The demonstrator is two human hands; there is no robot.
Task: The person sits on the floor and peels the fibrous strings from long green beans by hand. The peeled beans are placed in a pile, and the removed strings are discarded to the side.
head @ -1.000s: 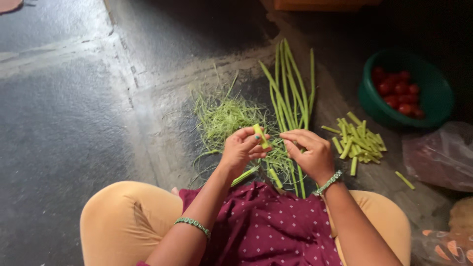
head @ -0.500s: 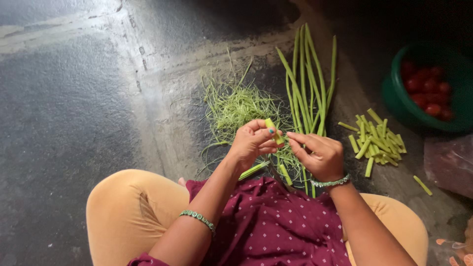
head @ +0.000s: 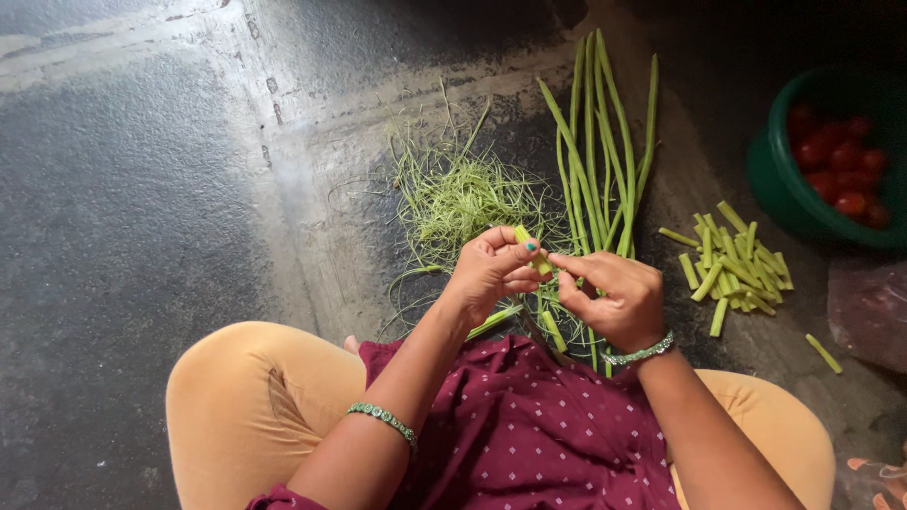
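My left hand (head: 493, 271) grips a short green stalk piece (head: 526, 241) between thumb and fingers. My right hand (head: 614, 295) pinches the same piece from the right, the fingertips of both hands meeting just above my lap. Beyond the hands lies a bundle of long green stalks (head: 599, 142) on the dark stone floor. To its left sits a tangle of thin green fibre peelings (head: 455, 196). A pile of cut stalk pieces (head: 727, 264) lies to the right of my right hand.
A green bowl (head: 777, 184) holding red tomatoes (head: 839, 161) stands at the right edge. A clear plastic bag (head: 869, 307) lies below it. One loose cut piece (head: 824, 352) rests nearby. My knees in tan trousers (head: 248, 401) frame the bottom.
The camera view has shifted slightly, so everything sits a little further right and lower. My hands stay together on the stalk piece, fingers working at it.
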